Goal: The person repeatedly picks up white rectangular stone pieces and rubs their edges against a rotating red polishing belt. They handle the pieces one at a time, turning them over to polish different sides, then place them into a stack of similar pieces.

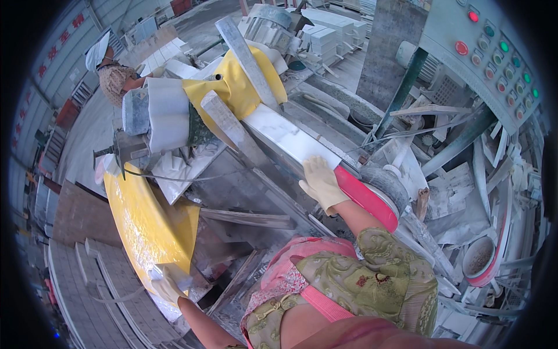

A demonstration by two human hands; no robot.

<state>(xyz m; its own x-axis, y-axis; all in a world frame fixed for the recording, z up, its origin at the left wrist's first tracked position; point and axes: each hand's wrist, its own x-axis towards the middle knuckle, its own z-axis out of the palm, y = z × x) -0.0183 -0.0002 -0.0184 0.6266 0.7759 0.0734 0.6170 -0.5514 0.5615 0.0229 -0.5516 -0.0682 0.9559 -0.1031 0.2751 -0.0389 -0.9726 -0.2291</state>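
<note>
My right hand (321, 181), in a pale rubber glove, lies flat on the near end of a white marble-like strip (285, 135), fingers stretched out. The strip runs under a yellow sheet (251, 78) on the machine. Just past my fingers begins the red conveyor belt (366, 199). At lower left, my gloved left hand (167, 286) is closed by a small whitish piece (171, 273); what it grips there is unclear. This hand is at the lower end of a wet, shiny yellow sheet (148, 224) that hangs over a sloping surface.
A control panel (485, 61) with lit buttons stands at upper right. Motors (270, 26) and wooden bars (247, 61) top the machine. Another person (113, 72) works at far left. Long grey slabs (96, 291) are stacked at lower left; broken pieces (459, 189) lie at right.
</note>
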